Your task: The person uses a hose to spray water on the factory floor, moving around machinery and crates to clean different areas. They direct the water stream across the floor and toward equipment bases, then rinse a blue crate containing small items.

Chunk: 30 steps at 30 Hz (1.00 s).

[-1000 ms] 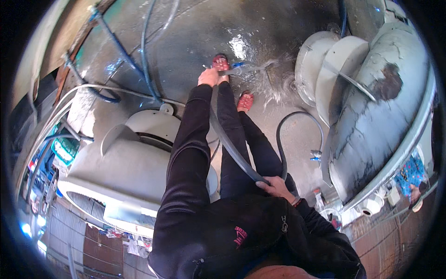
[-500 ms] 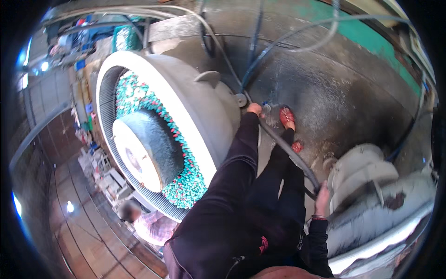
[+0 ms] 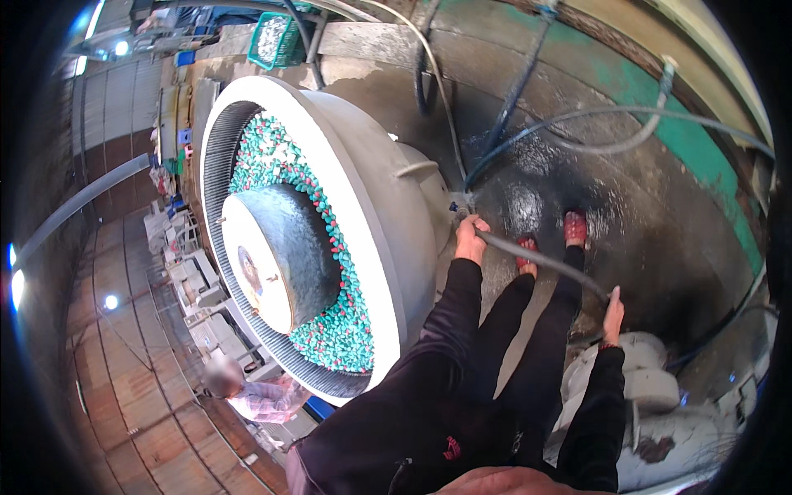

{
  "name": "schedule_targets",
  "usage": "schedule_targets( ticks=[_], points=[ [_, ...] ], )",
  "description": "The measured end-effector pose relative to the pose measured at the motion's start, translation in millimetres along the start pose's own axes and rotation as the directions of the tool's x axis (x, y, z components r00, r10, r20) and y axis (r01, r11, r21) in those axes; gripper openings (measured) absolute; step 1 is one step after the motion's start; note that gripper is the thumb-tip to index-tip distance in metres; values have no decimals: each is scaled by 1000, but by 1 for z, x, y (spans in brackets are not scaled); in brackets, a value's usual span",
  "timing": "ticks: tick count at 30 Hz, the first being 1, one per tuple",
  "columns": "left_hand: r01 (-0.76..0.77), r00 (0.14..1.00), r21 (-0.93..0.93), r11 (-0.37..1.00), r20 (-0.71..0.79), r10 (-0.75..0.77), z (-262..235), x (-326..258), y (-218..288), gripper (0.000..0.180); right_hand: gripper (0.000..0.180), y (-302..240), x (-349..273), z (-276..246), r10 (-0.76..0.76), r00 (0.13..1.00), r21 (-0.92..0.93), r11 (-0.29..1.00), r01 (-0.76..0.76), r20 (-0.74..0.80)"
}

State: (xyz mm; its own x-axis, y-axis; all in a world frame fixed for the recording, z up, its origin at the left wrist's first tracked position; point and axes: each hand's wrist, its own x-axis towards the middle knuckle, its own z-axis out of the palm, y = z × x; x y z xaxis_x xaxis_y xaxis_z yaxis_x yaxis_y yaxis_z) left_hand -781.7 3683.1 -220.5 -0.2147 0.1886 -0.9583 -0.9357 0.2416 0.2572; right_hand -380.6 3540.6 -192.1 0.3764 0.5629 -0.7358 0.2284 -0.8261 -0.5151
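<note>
My left hand (image 3: 471, 239) is closed around a grey hose (image 3: 544, 264), close to a fitting (image 3: 462, 205) beside the tub's base. To the right, my right hand (image 3: 613, 318) grips the same hose farther along. Between the two hands the hose sags across in front of my legs. On my left stands a large round tub (image 3: 355, 140) with a white rim, tilted in this wide view. Small green, red and white pieces (image 3: 276, 161) fill its ring-shaped channel around a dark central hub (image 3: 301, 256).
Wet concrete floor (image 3: 528, 157) lies ahead, crossed by blue and grey hoses (image 3: 503, 124). Behind the tub is a green basket (image 3: 276, 40) of pale pieces. Pale machinery (image 3: 648, 371) stands at my right. Another person (image 3: 264, 398) is beyond the tub at lower left.
My right hand has moved forward and away with the hose, swinging clear of the pale machine. My left hand still holds its end near the tub. My view and feet have shifted.
</note>
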Motion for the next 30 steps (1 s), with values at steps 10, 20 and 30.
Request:
schedule_targets(
  ticks=[10, 20, 30],
  points=[
    [-315, 949, 96, 944, 38, 313, 120, 42, 18, 14, 41, -98, 59, 56, -229, 794, -324, 822, 468, 563],
    [-333, 941, 67, 940, -31, 336, 149, 97, 11, 16, 64, -142, 92, 77, 198, 804, -703, 626, 337, 561],
    [-99, 995, -40, 994, -10, 98, 115, 70, 5, 23, 60, -169, 29, 31, 39, 820, -700, 544, 462, 571]
  ],
)
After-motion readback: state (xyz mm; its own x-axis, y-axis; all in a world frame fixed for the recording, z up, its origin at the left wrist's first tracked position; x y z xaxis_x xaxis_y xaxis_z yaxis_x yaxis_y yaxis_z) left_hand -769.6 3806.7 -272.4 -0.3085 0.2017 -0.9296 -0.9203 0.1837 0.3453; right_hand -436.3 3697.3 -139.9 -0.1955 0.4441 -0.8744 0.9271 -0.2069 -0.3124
